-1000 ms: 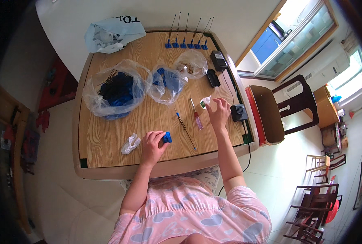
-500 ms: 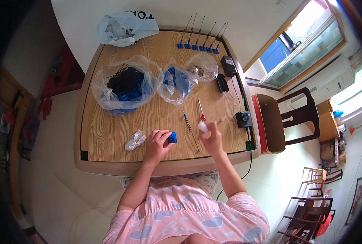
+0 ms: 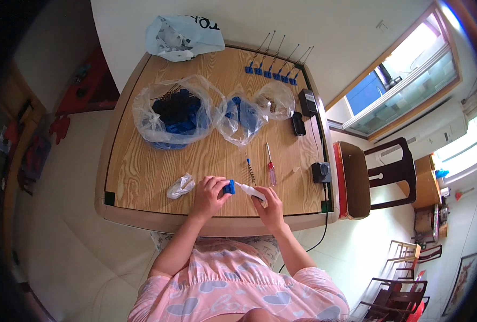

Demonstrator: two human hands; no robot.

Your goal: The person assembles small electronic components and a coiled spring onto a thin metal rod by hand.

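My left hand (image 3: pixel 210 196) is closed around a small blue plastic piece (image 3: pixel 229 187) near the table's front edge. Between the fingers of my right hand (image 3: pixel 271 209) is a white squeeze bottle (image 3: pixel 255 194) with a narrow nozzle. Its tip points left, at or very close to the blue piece; whether they touch I cannot tell. Just beyond that hand lie a screwdriver (image 3: pixel 271 166) with a clear red handle and a thin rod with a black spring (image 3: pixel 251 170) and a blue end. To the left of my left hand sits a crumpled white plastic bag (image 3: pixel 181 186).
Clear bags hold blue parts with dark springs (image 3: pixel 158 131), blue pieces (image 3: pixel 243 126) and small brownish parts (image 3: pixel 275 102). Several assembled spring rods on blue bases (image 3: pixel 276 76) stand at the back right. Black boxes with a cable (image 3: pixel 321 172) line the right edge.
My right hand has come left and nearer with the white bottle, bringing its nozzle to the blue piece. My left hand keeps its hold. The view has shifted slightly.
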